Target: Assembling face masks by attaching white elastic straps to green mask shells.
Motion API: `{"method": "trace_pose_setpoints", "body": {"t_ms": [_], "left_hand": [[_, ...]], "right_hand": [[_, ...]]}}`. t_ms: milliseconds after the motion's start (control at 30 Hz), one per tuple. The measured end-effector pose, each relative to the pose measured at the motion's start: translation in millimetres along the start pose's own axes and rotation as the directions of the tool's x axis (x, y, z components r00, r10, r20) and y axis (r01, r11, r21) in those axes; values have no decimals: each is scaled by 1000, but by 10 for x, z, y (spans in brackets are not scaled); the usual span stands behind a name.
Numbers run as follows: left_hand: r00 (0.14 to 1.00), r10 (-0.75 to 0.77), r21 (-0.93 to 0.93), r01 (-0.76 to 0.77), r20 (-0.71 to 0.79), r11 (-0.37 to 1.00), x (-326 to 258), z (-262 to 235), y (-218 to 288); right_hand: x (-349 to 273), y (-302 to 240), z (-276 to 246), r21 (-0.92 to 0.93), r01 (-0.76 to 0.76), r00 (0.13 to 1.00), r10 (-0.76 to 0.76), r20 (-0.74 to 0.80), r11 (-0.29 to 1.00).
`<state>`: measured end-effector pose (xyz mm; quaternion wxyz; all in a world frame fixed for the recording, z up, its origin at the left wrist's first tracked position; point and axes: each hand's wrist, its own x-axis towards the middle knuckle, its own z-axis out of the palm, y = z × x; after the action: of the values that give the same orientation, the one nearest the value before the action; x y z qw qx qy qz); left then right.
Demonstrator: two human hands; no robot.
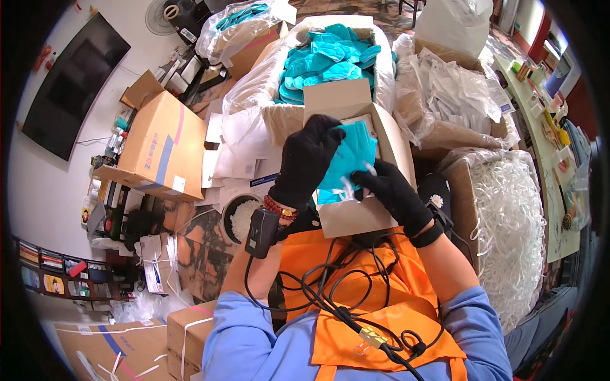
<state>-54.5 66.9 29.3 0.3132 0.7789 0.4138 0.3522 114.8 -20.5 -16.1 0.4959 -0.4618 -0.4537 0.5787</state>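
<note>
A flat teal fabric piece [354, 152] is held up in front of me, several layers thick, with white strap-like bits at its lower edge. My left hand [311, 155], in a black glove, pinches its upper left side. At its lower right, my right hand [395, 195], also black-gloved, has its fingers closed by the white bits. Both hands are over an open white carton [356, 219] just beyond my lap. The piece hides much of the carton's inside, and I cannot tell what kind of article it is.
Beyond the carton, a plastic-lined box [384, 76] holds a heap of teal pieces [330, 57]. On the right are a box of clear packets [454, 89] and one of white straps [508, 228]. A bowl of white bits [243, 219] and a large carton [155, 149] stand left. Black cables [330, 298] cross my apron.
</note>
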Motion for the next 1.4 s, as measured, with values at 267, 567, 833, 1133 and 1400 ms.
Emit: {"method": "trace_pose_setpoints", "body": {"t_ms": [267,567,833,1133,1400], "left_hand": [[887,-231,-868,447,400,215,-385,325,-156],[936,-341,-813,262,83,521,-457,552,-197],[916,-169,-905,304,363,-297,-512,537,-150],[842,-308,-745,537,443,396,-553,476,-49],[800,-418,-551,600,430,580,-478,552,-28]], "right_hand": [[136,109,53,90,53,950,-22,-312,995],[26,-163,-49,-215,-286,954,255,-159,934],[-34,-189,-70,122,-175,967,194,-166,977],[-111,-223,-168,-777,127,989,-142,48,616],[-187,-342,-112,-961,187,976,-151,158,204]]}}
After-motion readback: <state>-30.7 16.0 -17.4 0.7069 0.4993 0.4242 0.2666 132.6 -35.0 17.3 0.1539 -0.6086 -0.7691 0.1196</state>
